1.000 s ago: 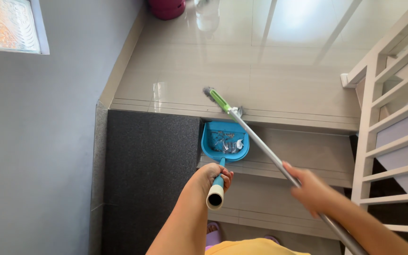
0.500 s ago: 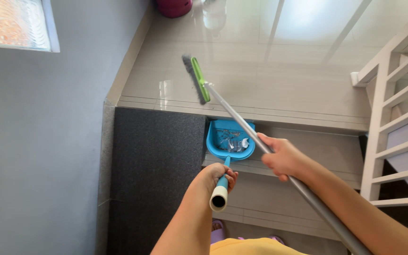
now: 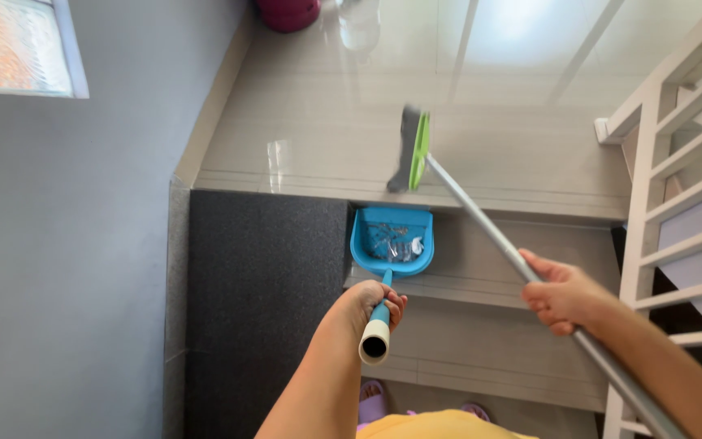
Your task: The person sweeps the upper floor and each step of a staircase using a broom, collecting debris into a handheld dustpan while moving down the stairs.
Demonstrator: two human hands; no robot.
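Observation:
My left hand (image 3: 365,306) grips the long handle of a blue dustpan (image 3: 392,241), whose white end cap points up at me. The pan rests on a stair step and holds bits of grey debris. My right hand (image 3: 561,292) is closed round the silver pole of a broom (image 3: 481,221). Its green head with grey bristles (image 3: 410,149) hangs over the glossy landing, just beyond the step edge above the pan.
A dark grey mat (image 3: 262,276) covers the step area left of the pan. A grey wall (image 3: 58,244) with a glass-block window (image 3: 14,45) stands on the left. White stair railing (image 3: 676,162) runs along the right. A pink object (image 3: 288,12) sits on the far floor.
The broom head swung from left of the pan to the right over the landing. My right hand slid back down the pole and moved right. The dustpan stayed put.

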